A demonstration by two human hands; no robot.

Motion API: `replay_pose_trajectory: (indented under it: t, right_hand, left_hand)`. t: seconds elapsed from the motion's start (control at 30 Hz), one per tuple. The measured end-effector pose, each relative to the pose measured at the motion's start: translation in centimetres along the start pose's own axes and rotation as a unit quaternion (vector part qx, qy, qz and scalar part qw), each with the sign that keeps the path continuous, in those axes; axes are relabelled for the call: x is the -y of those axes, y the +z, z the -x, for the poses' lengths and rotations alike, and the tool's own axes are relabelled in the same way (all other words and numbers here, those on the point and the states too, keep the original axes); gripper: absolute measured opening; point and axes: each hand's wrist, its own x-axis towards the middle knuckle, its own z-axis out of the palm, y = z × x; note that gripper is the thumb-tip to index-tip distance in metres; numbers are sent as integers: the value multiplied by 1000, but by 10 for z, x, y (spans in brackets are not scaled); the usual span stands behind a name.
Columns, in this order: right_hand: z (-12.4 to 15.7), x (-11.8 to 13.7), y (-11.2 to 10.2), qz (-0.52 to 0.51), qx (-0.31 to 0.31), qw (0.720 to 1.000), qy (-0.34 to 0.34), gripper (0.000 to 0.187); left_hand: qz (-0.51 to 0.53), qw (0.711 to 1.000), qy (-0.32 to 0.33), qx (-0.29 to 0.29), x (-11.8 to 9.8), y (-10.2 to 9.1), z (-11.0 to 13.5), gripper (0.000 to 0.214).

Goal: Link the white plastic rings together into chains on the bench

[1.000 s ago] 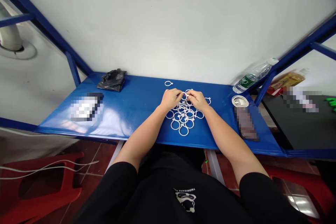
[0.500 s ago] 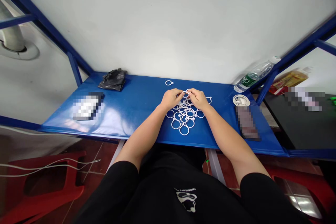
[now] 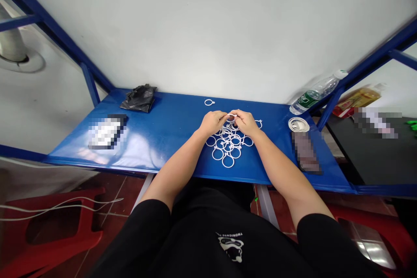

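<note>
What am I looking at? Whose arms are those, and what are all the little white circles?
This is one picture from a camera worn on a person's head, looking down, so the arms are that person's own. The left hand and right hand pinch one white ring between their fingertips, above a pile of white rings lying on the blue table. One lone ring lies farther back. A crumpled black bag sits at the far left, and a plastic water bottle lies at the far right.

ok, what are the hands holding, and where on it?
One white ring, pinched at its rim: left hand on its left side, right hand on its right, above the ring pile.
</note>
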Motion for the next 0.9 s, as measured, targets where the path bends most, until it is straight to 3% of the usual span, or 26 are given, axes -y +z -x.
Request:
replay_pose_trajectory:
  t: [0.4, 0.5, 0.63, 0.73, 0.9]
  right_hand:
    - [-7, -5, 0, 22, -51, 998, 24, 33]
    - [-5, -6, 0, 1, -56, 997, 58, 41]
    - [-3, -10, -1, -2, -49, 995, 86, 39]
    - [-5, -14, 0, 36, -44, 995, 88, 35]
    - [-6, -16, 3, 86, -47, 995, 30, 32]
  left_hand:
    - [-25, 998, 47, 29, -4, 3, -2, 29]
    - [-15, 1000, 8, -26, 1, -4, -3, 30]
    - [-43, 989, -99, -97, 14, -14, -3, 25]
    - [-61, 983, -145, -93, 22, -15, -2, 21]
    - [-93, 979, -176, -33, 30, -8, 2, 14]
